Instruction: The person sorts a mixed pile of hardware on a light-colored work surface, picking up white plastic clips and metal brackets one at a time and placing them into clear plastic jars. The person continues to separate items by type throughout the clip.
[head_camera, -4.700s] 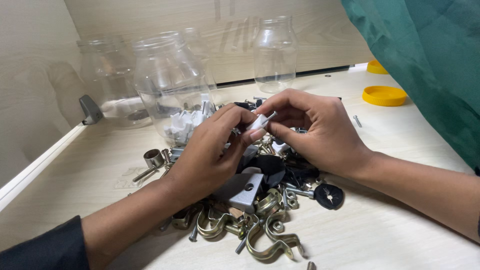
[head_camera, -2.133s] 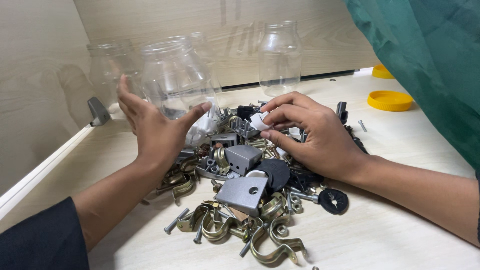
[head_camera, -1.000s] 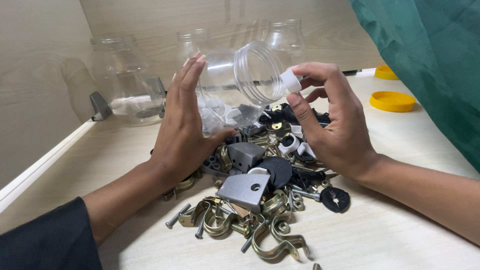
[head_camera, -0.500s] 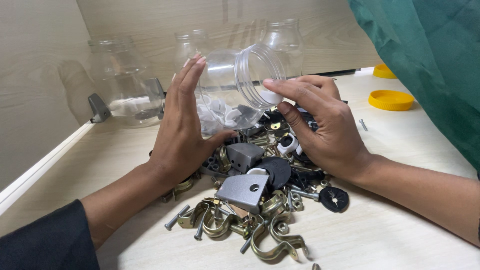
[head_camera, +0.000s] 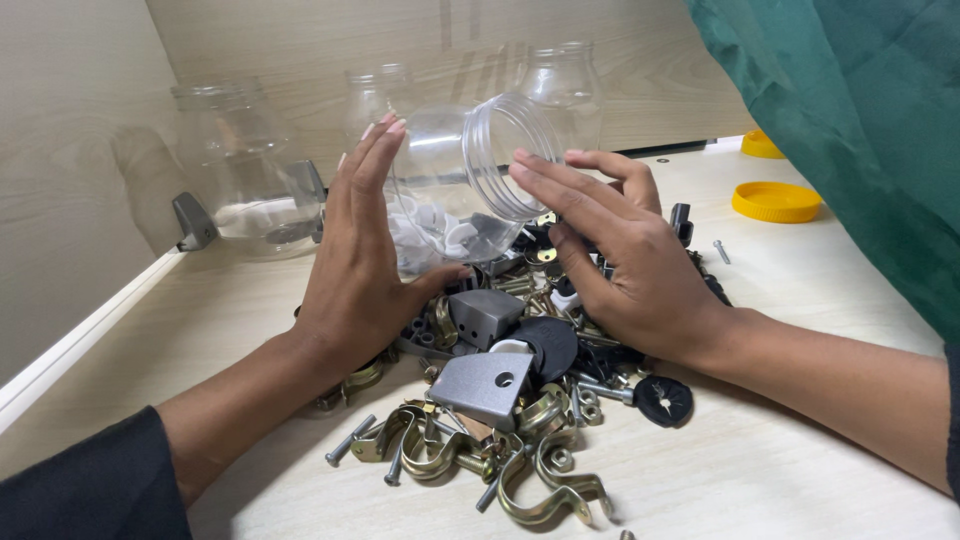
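left hand (head_camera: 355, 270) grips a tilted clear jar (head_camera: 465, 185) holding small white parts; right hand (head_camera: 625, 265) rests open on the hardware pile (head_camera: 500, 390); yellow lids (head_camera: 777, 201) lie beyond.

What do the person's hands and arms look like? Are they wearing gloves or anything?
No gloves. The left hand and the right hand are both bare, with no rings or watch showing. The fingernails are longish and plain. The left arm ends in a dark sleeve pushed up near the elbow. The right forearm is bare, with loose green cloth hanging above it.
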